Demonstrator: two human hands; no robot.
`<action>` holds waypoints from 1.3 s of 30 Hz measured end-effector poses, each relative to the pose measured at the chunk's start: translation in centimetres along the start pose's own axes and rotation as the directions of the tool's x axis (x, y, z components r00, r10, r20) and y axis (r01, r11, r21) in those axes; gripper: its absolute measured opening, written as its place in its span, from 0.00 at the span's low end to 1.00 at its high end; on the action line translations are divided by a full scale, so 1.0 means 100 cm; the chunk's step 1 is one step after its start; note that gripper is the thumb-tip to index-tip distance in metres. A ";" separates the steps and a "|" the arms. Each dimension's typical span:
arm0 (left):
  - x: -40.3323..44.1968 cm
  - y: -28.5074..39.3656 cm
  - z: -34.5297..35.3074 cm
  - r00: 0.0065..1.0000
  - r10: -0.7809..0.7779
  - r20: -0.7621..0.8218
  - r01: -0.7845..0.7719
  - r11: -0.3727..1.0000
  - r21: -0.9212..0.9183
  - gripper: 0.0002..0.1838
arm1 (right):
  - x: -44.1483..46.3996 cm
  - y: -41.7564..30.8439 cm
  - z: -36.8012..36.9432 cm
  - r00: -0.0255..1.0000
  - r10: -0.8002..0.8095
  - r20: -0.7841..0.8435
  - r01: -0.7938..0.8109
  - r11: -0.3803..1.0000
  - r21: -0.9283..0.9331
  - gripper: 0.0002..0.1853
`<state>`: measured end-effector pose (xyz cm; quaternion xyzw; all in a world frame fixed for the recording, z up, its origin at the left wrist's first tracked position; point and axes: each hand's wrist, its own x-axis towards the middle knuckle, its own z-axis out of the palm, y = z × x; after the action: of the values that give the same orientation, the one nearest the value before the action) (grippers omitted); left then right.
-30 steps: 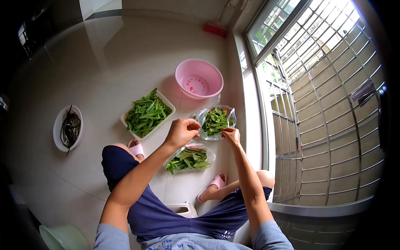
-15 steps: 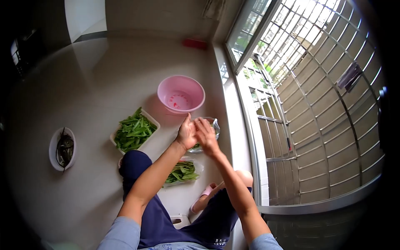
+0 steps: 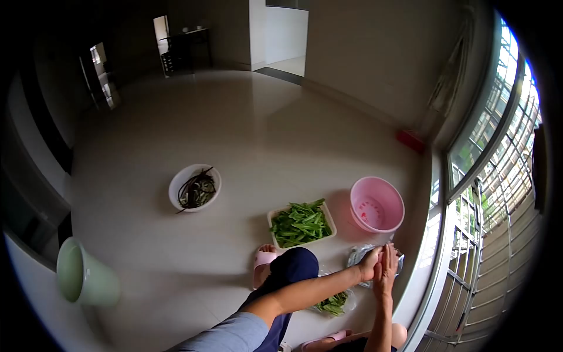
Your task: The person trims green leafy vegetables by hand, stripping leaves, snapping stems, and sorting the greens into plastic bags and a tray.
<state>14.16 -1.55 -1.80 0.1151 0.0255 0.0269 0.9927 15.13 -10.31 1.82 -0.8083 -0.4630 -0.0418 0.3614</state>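
My left hand (image 3: 369, 265) and my right hand (image 3: 385, 268) touch each other above a clear plastic bag (image 3: 356, 256). The right hand's fingers are stretched out against the left hand; the left fingers are partly covered but look open. I see nothing held in either hand. Below the left forearm lies a second bag with leafy greens (image 3: 333, 304). A rectangular basket (image 3: 335, 230) full of cut green leaves (image 3: 301, 224) stands to the left of the hands. Just above them is a pink basin (image 3: 377, 204).
A white bowl (image 3: 172, 190) with dark stems sits farther left on the floor. At the lower left stands a pale green bucket (image 3: 99, 278). A red object (image 3: 410, 141) lies by the wall, and a barred window runs along the right.
The view has swung left, bringing the green bucket into full view. The hands, apart a second ago, came together and remain touching. The basket, basin and bowl appear farther right in view.
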 end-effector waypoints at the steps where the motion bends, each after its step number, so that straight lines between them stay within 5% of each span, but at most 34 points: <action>1: -0.005 0.004 0.001 0.995 -0.008 0.102 0.003 0.999 0.053 0.15 | 0.002 -0.003 -0.005 0.999 0.017 -0.029 -0.019 0.999 -0.049 0.24; 5: -0.022 0.019 0.025 0.991 -0.097 0.093 0.079 0.980 0.181 0.16 | -0.002 0.024 0.001 0.986 0.002 -0.169 -0.021 0.994 -0.109 0.22; 7: -0.030 0.028 0.037 0.997 -0.081 0.006 0.075 0.954 0.290 0.22 | -0.006 0.048 0.007 0.966 0.209 -0.155 -0.182 0.968 0.174 0.23; 11: -0.044 0.057 0.055 0.995 0.067 0.075 -0.095 0.867 0.490 0.28 | -0.025 0.074 0.023 0.894 0.444 -0.059 -0.413 0.868 0.277 0.24; 13: -0.050 0.070 0.060 0.990 0.111 0.081 -0.137 0.819 0.557 0.29 | -0.029 0.074 0.029 0.933 0.335 -0.132 -0.321 0.940 0.115 0.23; 15: -0.055 0.081 0.063 0.982 0.186 0.037 -0.168 0.765 0.621 0.30 | -0.031 0.064 0.031 0.898 0.440 0.028 -0.440 0.898 0.000 0.23; 17: -0.059 0.087 0.063 0.976 0.215 0.039 -0.187 0.734 0.653 0.31 | -0.030 0.048 0.031 0.868 0.485 0.106 -0.494 0.865 0.086 0.23; 19: -0.061 0.091 0.061 0.974 0.223 0.047 -0.194 0.702 0.685 0.32 | -0.030 0.040 0.032 0.933 0.356 0.062 -0.356 0.934 -0.012 0.25; 20: -0.062 0.093 0.061 0.973 0.225 0.046 -0.194 0.702 0.685 0.32 | -0.032 0.047 0.040 0.986 0.126 -0.111 -0.133 0.989 -0.061 0.25; 23: -0.065 0.095 0.061 0.974 0.223 0.040 -0.191 0.710 0.677 0.32 | -0.027 0.049 0.040 0.950 0.245 -0.191 -0.239 0.969 0.058 0.23; 24: -0.064 0.094 0.060 0.970 0.241 0.020 -0.187 0.696 0.693 0.32 | -0.020 0.038 0.026 0.898 0.425 -0.113 -0.422 0.905 0.050 0.16; 25: -0.061 0.092 0.057 0.966 0.260 0.000 -0.184 0.682 0.708 0.33 | -0.016 0.045 0.027 0.921 0.334 -0.201 -0.320 0.942 0.098 0.11; 28: -0.054 0.079 0.046 0.969 0.224 -0.107 -0.100 0.749 0.655 0.31 | -0.012 0.064 0.024 0.930 0.239 -0.278 -0.205 0.968 0.145 0.16; 31: -0.041 0.052 0.032 0.949 0.193 -0.250 -0.026 0.838 0.545 0.27 | -0.001 0.013 0.009 0.919 0.253 -0.302 -0.169 0.946 0.278 0.19; 33: -0.033 0.038 0.028 0.914 0.181 -0.364 0.017 0.877 0.479 0.22 | -0.003 -0.008 0.011 0.948 0.125 -0.292 -0.064 0.976 0.210 0.21; 35: -0.024 0.019 0.017 0.985 0.046 -0.166 0.012 0.944 0.331 0.15 | -0.008 -0.023 0.015 0.987 0.021 -0.157 -0.015 0.999 0.036 0.22; 36: -0.023 0.014 0.013 0.981 -0.113 -0.159 0.125 0.990 0.070 0.10 | -0.008 -0.016 0.019 0.980 0.001 -0.197 0.012 0.998 0.067 0.22; 37: -0.016 0.013 0.004 0.999 0.010 -0.051 -0.003 0.991 0.134 0.10 | -0.003 -0.013 0.012 0.990 -0.060 -0.126 0.042 0.990 -0.135 0.22; 39: -0.032 0.034 0.021 0.999 -0.047 0.022 0.038 0.953 0.300 0.12 | -0.010 0.010 0.012 0.973 0.094 -0.209 -0.093 0.996 0.015 0.21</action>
<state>10.89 1.09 1.18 0.2638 0.0177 -0.0002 0.9644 15.03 -10.56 0.03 -0.8193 -0.3838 -0.1084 0.4119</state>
